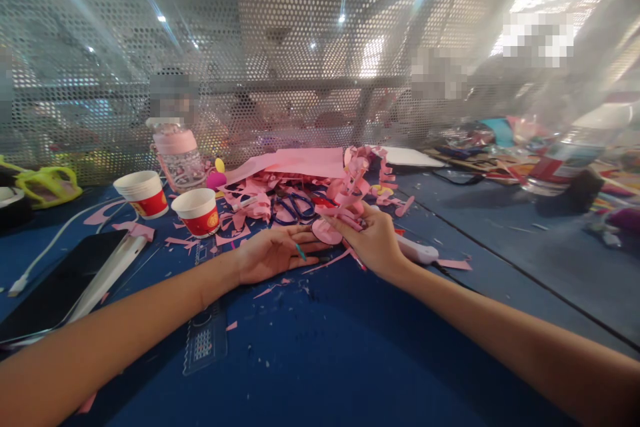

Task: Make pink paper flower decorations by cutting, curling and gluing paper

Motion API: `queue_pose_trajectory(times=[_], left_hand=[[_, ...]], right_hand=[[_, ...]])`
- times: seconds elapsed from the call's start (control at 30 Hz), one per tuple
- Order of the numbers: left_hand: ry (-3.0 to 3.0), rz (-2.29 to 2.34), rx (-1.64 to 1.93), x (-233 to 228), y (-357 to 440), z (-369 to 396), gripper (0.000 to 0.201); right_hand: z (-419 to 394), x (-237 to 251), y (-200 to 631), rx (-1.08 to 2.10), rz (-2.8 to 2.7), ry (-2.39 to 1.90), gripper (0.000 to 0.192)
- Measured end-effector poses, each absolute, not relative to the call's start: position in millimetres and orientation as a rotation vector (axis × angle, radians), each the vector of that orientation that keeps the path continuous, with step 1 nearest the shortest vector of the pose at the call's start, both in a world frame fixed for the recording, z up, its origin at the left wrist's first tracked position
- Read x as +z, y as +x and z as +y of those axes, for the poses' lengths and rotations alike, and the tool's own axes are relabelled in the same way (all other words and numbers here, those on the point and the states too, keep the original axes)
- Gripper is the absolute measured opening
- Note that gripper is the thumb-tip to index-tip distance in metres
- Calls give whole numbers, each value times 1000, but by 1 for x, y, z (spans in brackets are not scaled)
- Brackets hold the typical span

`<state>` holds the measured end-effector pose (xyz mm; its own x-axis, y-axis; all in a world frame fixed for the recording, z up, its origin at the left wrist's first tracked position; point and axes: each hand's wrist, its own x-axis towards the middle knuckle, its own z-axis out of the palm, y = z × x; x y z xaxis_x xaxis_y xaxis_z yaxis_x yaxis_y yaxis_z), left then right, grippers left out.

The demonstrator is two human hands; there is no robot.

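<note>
My left hand (273, 253) rests palm up on the blue table, fingers stretched out toward the right. A small teal piece (300, 251) shows against its fingers; I cannot make out what it is. My right hand (375, 240) is closed on a pink paper piece with curled strips (350, 197), which rises above the fingers. Between the hands is a round pink paper disc (327, 232), near the left fingertips; whether it belongs to the held piece I cannot tell. Just behind are blue-handled scissors (293, 208), partly covered. A white tool handle (417, 250) lies beyond my right wrist.
Pink paper scraps (245, 207) and a large pink sheet (310, 161) lie behind the hands. Two paper cups (196, 213), a pink-lidded bottle (177, 157), a phone (65, 280) and a clear ruler (206, 340) are leftward. A plastic bottle (560, 160) stands right; perforated metal panels (300, 47) rise behind.
</note>
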<state>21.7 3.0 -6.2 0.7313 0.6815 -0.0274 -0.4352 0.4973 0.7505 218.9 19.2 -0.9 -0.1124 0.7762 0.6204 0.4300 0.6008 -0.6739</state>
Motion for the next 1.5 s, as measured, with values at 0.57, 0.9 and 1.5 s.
queue_pose_trajectory(times=[0.57, 0.9, 1.5], left_hand=[[806, 363, 701, -7, 22, 3, 51], [821, 327, 688, -7, 22, 4, 54], [820, 315, 662, -12, 20, 7, 61]], right_hand=[[17, -3, 217, 514, -1666, -880, 18], [15, -3, 216, 650, -1761, -827, 12], [22, -10, 220, 582, -1797, -721, 7]])
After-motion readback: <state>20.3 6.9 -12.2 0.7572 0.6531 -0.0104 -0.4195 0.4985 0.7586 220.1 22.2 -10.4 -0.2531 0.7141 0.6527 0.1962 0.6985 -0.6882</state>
